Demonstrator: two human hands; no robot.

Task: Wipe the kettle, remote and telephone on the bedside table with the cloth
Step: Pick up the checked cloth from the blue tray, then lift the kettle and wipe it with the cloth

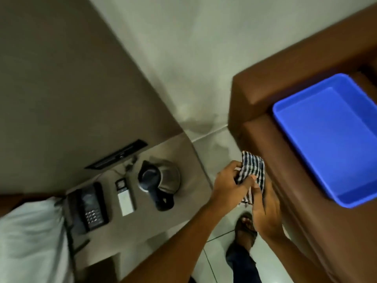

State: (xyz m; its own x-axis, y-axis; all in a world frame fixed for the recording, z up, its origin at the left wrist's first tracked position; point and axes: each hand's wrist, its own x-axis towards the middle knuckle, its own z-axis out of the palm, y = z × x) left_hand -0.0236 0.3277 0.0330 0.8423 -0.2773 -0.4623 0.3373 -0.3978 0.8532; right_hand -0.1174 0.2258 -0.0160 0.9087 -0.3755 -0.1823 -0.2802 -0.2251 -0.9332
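Observation:
A checked black-and-white cloth point(253, 170) is bunched between both of my hands, to the right of the bedside table point(142, 225). My left hand point(228, 184) grips its left side and my right hand point(263, 209) holds its lower part. On the table stand a steel kettle point(161, 178) with a black lid and handle, a white remote point(125, 198) to its left, and a black telephone point(91, 207) further left. Neither hand touches them.
A brown leather sofa arm point(265, 94) stands on the right, with a blue plastic tray point(334, 135) on the seat. White bedding point(30, 237) lies at the lower left. My sandalled foot point(244, 227) is on the tiled floor between table and sofa. A dark panel point(116, 155) sits at the wall.

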